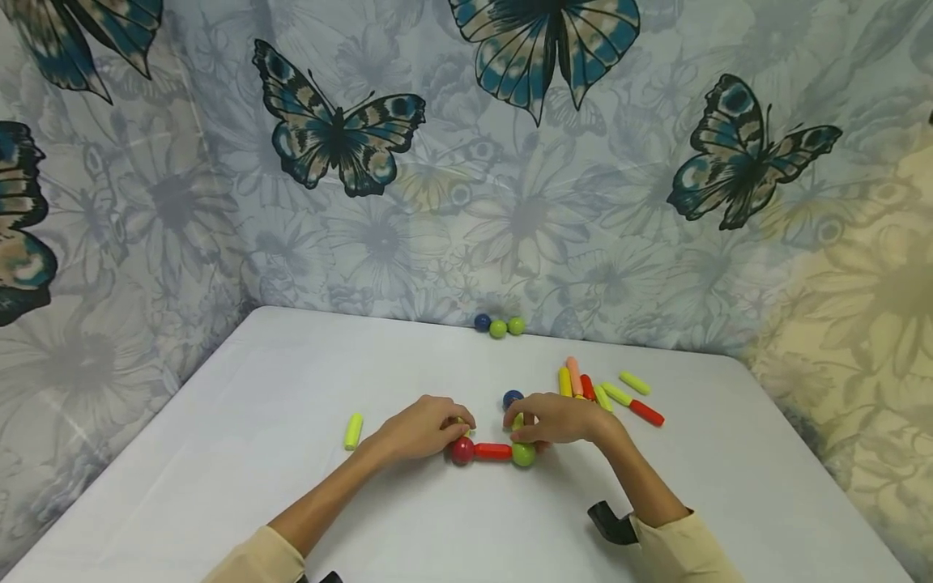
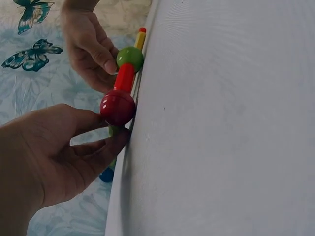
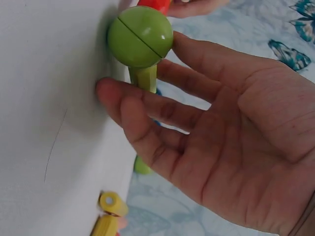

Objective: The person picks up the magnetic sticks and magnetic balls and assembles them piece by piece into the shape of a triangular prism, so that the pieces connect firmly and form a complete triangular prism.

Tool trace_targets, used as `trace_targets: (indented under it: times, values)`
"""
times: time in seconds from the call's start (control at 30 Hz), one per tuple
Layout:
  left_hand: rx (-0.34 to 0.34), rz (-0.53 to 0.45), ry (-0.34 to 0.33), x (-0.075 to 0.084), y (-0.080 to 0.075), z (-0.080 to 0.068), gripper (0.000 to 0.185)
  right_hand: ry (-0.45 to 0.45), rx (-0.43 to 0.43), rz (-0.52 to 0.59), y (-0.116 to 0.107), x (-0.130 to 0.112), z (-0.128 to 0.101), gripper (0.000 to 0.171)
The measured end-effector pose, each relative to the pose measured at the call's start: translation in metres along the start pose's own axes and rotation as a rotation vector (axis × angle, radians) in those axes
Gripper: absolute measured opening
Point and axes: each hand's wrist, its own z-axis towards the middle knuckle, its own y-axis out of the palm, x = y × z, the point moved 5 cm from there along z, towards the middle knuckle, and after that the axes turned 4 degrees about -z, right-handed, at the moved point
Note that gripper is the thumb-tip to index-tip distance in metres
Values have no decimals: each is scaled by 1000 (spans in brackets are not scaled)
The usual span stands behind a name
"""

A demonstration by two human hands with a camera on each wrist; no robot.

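A red stick point(image 1: 492, 452) joins a red ball point(image 1: 462, 450) to a green ball point(image 1: 523, 454) on the white table. My left hand point(image 1: 426, 427) pinches a green stick point(image 2: 114, 131) that runs back from the red ball. At the other end, my right hand point(image 1: 557, 418) holds a yellow-green stick point(image 3: 143, 77) attached to the green ball, its thumb touching the ball in the right wrist view. Just beyond the right fingers lies a dark blue ball point(image 1: 513, 398); whether it joins that stick is hidden.
A lone yellow-green stick point(image 1: 353, 431) lies left of my left hand. Several red, yellow, pink and green sticks point(image 1: 573, 377) are scattered behind my right hand. Near the back edge sit a blue ball point(image 1: 482, 322) and two green balls point(image 1: 498, 329). A patterned butterfly cloth hangs behind.
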Motion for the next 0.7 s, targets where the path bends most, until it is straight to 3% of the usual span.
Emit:
trace_targets:
  times: [0.27, 0.53, 0.7]
  values:
    - [-37, -17, 113, 5, 4, 0, 25, -91, 18, -56, -1, -12, 3, 27]
    - [-5, -47, 99, -1, 6, 1, 26, -100, -34, -72, 3, -20, -1, 29]
    - [-31, -38, 99, -1, 3, 2, 26, -118, -69, -70, 2, -19, -4, 34]
